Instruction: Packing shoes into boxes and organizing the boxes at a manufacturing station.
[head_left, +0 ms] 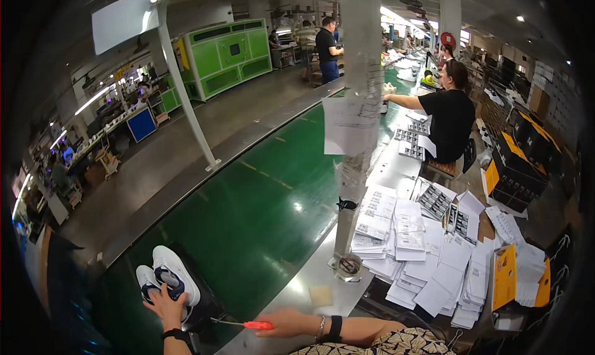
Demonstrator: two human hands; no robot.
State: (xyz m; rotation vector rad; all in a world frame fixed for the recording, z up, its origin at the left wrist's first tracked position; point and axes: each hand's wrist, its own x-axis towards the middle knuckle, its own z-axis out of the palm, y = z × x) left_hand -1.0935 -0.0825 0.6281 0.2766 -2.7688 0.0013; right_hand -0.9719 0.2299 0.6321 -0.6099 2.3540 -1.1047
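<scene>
A pair of white sneakers with dark blue parts sits at the lower left on the green conveyor belt (260,188). The right sneaker (188,279) lies close against the left sneaker (142,274). My left hand (166,306) rests over their openings, fingers spread and touching the shoes. To their right, my right hand (290,323) is closed round the red handle of a thin metal tool (251,324). The tool's shaft points left, toward the heels; its exact kind is unclear. Something dark lies beside and partly under the sneakers.
Stacks of printed paper sheets (403,231) cover the bench at right, near a post (361,57) and a small clear cup (349,266). An open yellow-orange box (504,277) stands beyond the papers. Further along the belt, a person in black (451,116) sits working.
</scene>
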